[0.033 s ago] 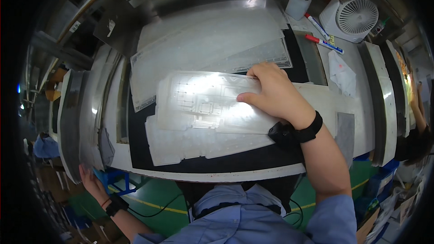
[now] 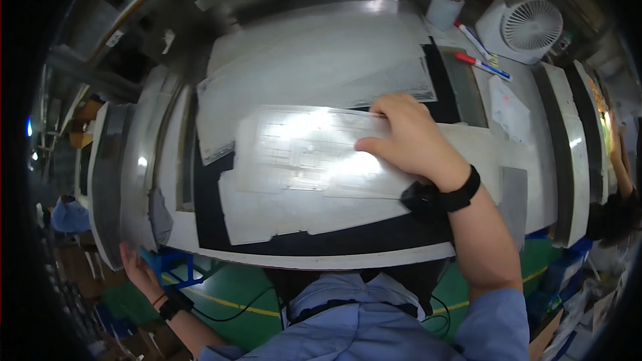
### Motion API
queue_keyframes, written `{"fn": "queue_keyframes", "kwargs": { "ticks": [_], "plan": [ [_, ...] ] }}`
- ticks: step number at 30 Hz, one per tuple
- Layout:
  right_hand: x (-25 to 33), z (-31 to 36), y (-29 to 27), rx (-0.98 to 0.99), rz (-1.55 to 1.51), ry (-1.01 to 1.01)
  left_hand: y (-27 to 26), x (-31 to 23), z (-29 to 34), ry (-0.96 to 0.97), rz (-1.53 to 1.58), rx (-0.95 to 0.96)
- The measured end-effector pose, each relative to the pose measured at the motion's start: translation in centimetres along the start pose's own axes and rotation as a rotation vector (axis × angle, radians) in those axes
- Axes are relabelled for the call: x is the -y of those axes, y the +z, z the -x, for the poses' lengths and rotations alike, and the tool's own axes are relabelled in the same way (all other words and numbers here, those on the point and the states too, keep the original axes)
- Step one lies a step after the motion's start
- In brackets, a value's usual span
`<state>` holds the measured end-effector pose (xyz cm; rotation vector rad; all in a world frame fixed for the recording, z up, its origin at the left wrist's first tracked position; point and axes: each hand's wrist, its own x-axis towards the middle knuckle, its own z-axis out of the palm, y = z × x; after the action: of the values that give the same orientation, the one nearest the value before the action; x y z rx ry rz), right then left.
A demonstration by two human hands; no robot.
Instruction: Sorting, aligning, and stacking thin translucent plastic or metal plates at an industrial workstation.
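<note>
Two bare hands show at a crowded bench (image 2: 321, 259), and from my remote station I see them well apart. The right hand (image 2: 418, 140), half open, lies at the right part of a clear, patterned sheet (image 2: 281, 140), its thumb over the upper face and its fingers bent toward the far edge. Whether they pinch it or merely rest there, I cannot tell. The sheet lies mid-bench, overlapping a paler, notched sheet (image 2: 251, 217) above a black mat (image 2: 334, 245); larger translucent sheets (image 2: 294, 53) lie just beyond, on the far side. The left hand (image 2: 139, 273) is at the near left, fingers extended, nothing visible in its grasp; it is near the lower end of a grey curved panel (image 2: 107, 194), and I cannot make out whether they touch. At far right, a white fan (image 2: 531, 30) stands near a red-capped marker (image 2: 481, 65).

I judge the step in hand to be a one-handed steadying of the clear sheet. The next move, as I read it, calls for an even edge hold, so the thin sheet neither bends nor drags the one below.
</note>
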<state>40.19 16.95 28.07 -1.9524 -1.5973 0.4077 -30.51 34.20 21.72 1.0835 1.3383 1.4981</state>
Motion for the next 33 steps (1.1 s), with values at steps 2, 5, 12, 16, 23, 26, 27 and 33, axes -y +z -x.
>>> {"fn": "queue_keyframes", "kwargs": {
  "ticks": [2, 5, 12, 16, 23, 26, 27, 33],
  "plan": [
    [0.0, 0.2, -0.4, 0.020, 0.030, 0.024, 1.9, 0.1, 0.7, 0.067, -0.095, -0.023],
    [0.0, 0.2, -0.4, 0.024, 0.030, 0.033, 7.4, -1.9, 2.2, 0.204, -0.211, -0.003],
    [-0.5, 0.4, 0.0, -0.066, -0.013, -0.039, 13.3, -3.7, -0.4, 0.342, -0.400, -0.097],
    [0.3, 0.2, -0.3, -0.072, -0.041, -0.080, 20.9, -6.5, 4.0, 0.600, -0.666, -0.109],
    [0.3, -0.3, -0.5, -0.039, -0.175, -0.077, 37.5, -7.7, 8.4, -0.234, 0.163, 1.169],
    [0.4, -0.3, -0.6, -0.038, -0.188, -0.013, 41.6, -7.6, 9.3, -0.261, 0.176, 1.307],
    [0.4, -0.3, -0.5, -0.040, -0.191, 0.012, 42.4, -7.8, 9.4, -0.260, 0.158, 1.316],
    [-0.1, -0.3, -0.3, -0.063, -0.074, -0.017, 42.7, -4.8, 8.0, -0.359, 0.089, 1.267]
  ]
}}
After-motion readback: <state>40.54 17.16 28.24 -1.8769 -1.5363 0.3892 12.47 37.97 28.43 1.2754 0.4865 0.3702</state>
